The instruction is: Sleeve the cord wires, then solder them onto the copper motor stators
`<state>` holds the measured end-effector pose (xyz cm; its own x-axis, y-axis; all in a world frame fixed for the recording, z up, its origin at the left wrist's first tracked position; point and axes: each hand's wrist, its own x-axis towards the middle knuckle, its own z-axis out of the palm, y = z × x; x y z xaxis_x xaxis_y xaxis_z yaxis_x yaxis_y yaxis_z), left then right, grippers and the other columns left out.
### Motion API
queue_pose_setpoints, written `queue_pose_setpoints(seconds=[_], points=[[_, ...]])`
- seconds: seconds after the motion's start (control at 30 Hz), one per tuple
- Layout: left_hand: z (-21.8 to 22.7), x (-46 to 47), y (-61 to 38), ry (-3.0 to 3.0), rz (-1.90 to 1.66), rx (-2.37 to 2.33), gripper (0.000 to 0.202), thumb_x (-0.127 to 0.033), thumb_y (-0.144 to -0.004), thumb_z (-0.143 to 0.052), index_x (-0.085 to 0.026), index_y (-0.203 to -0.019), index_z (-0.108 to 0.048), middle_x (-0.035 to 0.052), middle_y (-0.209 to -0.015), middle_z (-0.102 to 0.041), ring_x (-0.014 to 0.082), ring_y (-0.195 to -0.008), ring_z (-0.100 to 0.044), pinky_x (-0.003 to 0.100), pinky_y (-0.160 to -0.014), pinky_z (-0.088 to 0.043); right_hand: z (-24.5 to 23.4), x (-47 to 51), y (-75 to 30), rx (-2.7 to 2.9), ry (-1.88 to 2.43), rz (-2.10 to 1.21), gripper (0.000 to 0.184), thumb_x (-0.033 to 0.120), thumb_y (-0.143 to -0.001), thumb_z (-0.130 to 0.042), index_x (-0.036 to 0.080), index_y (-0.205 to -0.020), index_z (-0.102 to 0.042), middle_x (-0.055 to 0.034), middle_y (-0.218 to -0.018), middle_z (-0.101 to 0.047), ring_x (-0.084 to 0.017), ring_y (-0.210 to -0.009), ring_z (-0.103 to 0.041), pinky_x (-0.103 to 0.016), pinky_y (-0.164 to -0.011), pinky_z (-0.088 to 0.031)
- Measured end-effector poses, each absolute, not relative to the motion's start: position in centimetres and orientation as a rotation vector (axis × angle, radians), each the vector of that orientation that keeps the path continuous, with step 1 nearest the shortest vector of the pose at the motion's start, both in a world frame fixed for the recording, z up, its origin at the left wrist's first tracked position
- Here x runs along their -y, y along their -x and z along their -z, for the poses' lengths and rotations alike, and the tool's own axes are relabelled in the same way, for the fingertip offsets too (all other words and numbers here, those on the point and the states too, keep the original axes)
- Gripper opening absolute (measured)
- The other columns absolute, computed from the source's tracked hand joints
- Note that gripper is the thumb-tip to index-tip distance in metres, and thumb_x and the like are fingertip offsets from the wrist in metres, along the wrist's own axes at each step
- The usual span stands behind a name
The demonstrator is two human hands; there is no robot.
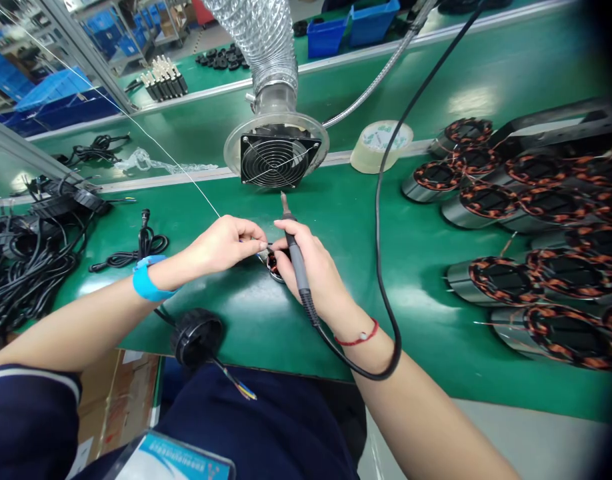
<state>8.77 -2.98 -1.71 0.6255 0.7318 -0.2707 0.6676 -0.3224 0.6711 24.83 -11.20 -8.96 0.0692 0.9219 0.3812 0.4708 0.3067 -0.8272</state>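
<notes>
My right hand (pixel 316 270) is wrapped round the grip of a soldering iron (pixel 297 260), whose bare tip points away from me, below the fan. Its thumb and fingertips also reach in beside a small copper-wound stator (pixel 273 265), mostly hidden by the hands. My left hand (pixel 229 245), with a blue band on the wrist, is closed in a pinch on a thin wire at the stator's left side. A thin white strand (pixel 186 175) runs from the upper left to behind my left hand. Near the table's front edge lies a black round housing (pixel 199 333) with coloured wire ends.
A fan (pixel 275 161) under a silver duct (pixel 263 40) stands just beyond my hands. Several large copper-wound stators (pixel 506 280) fill the right side. Black cables (pixel 31 267) pile up at left, near a coiled cable (pixel 141 243). A tape roll (pixel 381 147) sits behind the iron's cord.
</notes>
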Motion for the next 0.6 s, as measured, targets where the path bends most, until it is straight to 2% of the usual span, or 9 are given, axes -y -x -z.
queue_pose_setpoints(seconds=[0.13, 0.23, 0.3, 0.4, 0.6], points=[[0.8, 2.3, -8.0, -2.111, -0.045, -1.047, 0.026, -0.037, -0.084, -0.056, -0.016, -0.099, -0.059, -0.0038, -0.067, -0.051, 0.0097, -0.059, -0.044, 0.022, -0.056, -0.035, 9.4, 11.0, -25.1, 1.444, 1.365, -0.563, 0.045, 0.013, -0.083, -0.049, 0.025, -0.126, -0.042, -0.0026, -0.098, -0.070, -0.020, -0.089, -0.066, -0.039, -0.086, -0.049], [0.2, 1.8, -7.7, -2.119, 0.179, -1.026, 0.028, -0.041, -0.089, -0.048, -0.016, -0.082, -0.059, -0.0028, -0.066, -0.050, 0.0099, -0.059, -0.043, 0.023, -0.055, -0.033, 9.7, 10.7, -24.6, 1.425, 1.318, -0.699, 0.048, 0.016, -0.084, -0.051, 0.027, -0.129, -0.040, -0.0029, -0.108, -0.070, -0.019, -0.089, -0.067, -0.037, -0.083, -0.051], [0.1, 1.7, -7.8, -2.091, 0.220, -1.009, 0.029, -0.039, -0.088, -0.047, -0.016, -0.074, -0.058, -0.0026, -0.064, -0.048, 0.0096, -0.058, -0.041, 0.023, -0.056, -0.032, 9.9, 10.5, -24.3, 1.393, 1.251, -0.792, 0.044, 0.017, -0.085, -0.050, 0.027, -0.127, -0.041, -0.0010, -0.101, -0.071, -0.017, -0.084, -0.068, -0.034, -0.078, -0.052], [0.3, 1.8, -8.0, -2.040, 0.113, -1.009, 0.023, -0.034, -0.084, -0.051, -0.014, -0.078, -0.060, -0.0022, -0.066, -0.050, 0.0098, -0.061, -0.043, 0.023, -0.058, -0.033, 9.9, 10.3, -24.0, 1.317, 1.196, -0.864, 0.041, 0.020, -0.085, -0.053, 0.026, -0.124, -0.043, 0.0019, -0.089, -0.070, -0.016, -0.081, -0.069, -0.032, -0.075, -0.053], [0.9, 2.0, -8.1, -2.035, 0.035, -1.010, 0.022, -0.032, -0.082, -0.054, -0.013, -0.076, -0.063, -0.0020, -0.064, -0.050, 0.0094, -0.060, -0.042, 0.023, -0.058, -0.032, 9.8, 9.9, -24.0, 1.355, 1.184, -0.901, 0.040, 0.024, -0.086, -0.057, 0.028, -0.124, -0.046, 0.0023, -0.088, -0.072, -0.015, -0.074, -0.069, -0.031, -0.070, -0.055]])
